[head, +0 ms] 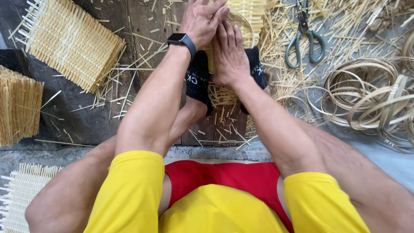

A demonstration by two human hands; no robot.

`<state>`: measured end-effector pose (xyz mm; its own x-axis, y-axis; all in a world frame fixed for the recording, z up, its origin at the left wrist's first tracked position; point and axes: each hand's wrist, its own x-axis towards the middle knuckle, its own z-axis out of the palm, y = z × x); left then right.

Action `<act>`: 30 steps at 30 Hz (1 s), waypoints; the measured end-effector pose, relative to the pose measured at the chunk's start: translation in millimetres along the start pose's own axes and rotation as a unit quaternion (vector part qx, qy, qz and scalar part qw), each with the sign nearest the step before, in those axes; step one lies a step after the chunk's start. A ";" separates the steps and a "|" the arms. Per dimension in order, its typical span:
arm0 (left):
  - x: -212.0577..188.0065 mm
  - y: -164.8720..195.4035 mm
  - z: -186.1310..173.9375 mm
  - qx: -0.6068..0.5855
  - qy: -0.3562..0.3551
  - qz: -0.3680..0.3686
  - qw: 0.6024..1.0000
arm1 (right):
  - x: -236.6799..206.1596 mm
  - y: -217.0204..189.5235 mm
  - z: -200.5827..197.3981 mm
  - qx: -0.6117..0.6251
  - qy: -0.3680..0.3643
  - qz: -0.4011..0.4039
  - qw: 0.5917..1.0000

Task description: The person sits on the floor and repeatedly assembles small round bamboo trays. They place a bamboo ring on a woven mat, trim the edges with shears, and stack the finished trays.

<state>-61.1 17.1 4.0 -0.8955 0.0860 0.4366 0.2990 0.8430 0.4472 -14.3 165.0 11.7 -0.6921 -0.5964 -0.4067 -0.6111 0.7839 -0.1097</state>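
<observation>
Yellow sleeves and red shorts point(224, 177) fill the lower edge, nearest the lens. Both forearms extend forward between feet in black socks point(197, 80). Left hand point(202, 19), a black wristwatch point(181, 40) at its wrist, and right hand point(228, 54) press side by side on a partly woven cane piece point(246, 17) held between the feet; fingers lie flat and extended, the grip of neither hand closed around it, though contact beneath the palms is hidden. Finished woven panels point(71, 41) lie on the floor at left. Scissors point(304, 41) rest among cane offcuts at upper right, well apart from the hands. Coiled cane strips point(366, 97) lie at right.
</observation>
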 end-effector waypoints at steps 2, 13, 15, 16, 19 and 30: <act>1.2 0.6 6.9 -0.159 -0.046 -0.128 0.978 | 1.5 -0.2 7.0 -0.025 0.040 -0.001 0.999; 7.2 -15.3 23.8 -0.264 -0.056 -0.189 0.944 | 8.0 51.2 -5.6 0.132 0.077 -0.136 0.979; 5.1 -14.9 21.9 -0.219 -0.082 -0.194 0.953 | 18.8 78.0 -16.8 0.168 0.187 -0.015 0.968; 5.1 -13.7 21.4 -0.217 -0.115 -0.215 0.945 | 27.4 86.9 -20.1 0.183 0.245 0.046 0.951; 9.3 -10.8 20.9 -0.208 -0.186 -0.278 0.919 | 61.2 89.7 -23.0 0.405 0.002 0.200 0.892; 17.4 -17.1 40.1 -0.316 -0.177 -0.367 0.857 | 58.2 116.4 -3.9 0.457 0.073 0.086 0.882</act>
<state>-95.0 25.5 -27.4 -0.9295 -0.0945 -0.3566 -0.3683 0.2934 0.8822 -127.2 220.8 -21.2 -0.8275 -0.4180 -0.3749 0.0265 0.6378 -0.7697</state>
